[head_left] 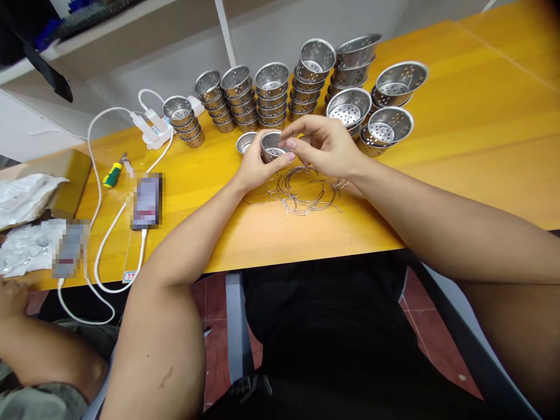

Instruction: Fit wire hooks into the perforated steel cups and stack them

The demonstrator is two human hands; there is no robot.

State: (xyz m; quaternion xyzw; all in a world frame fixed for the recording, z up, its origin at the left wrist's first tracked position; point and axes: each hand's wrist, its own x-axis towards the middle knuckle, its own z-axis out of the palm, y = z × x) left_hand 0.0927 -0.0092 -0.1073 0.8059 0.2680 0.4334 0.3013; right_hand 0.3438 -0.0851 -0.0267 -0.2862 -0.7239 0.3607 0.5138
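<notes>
My left hand (258, 166) holds a small perforated metal cup (273, 146) tilted toward me, thumb along its near side. At the cup's right rim is my right hand (321, 146), its thumb and fingertips drawn close together; anything between them is too small to tell. Just left of the held cup, another small cup (245, 142) stands partly behind my left hand. A loose pile of thin curved metal wires (306, 195) lies on the yellow table below my hands. Behind them, wider perforated cups (349, 108) stand stacked, the lower ones partly hidden by my right hand.
Several stacks of perforated cups (272, 81) line the back of the table (481, 134). Leftward lie a power strip (157, 137), white cables, a screwdriver (113, 174), two blurred phones (147, 201) and plastic bags (26, 198). Another person's arm (44, 350) is at lower left.
</notes>
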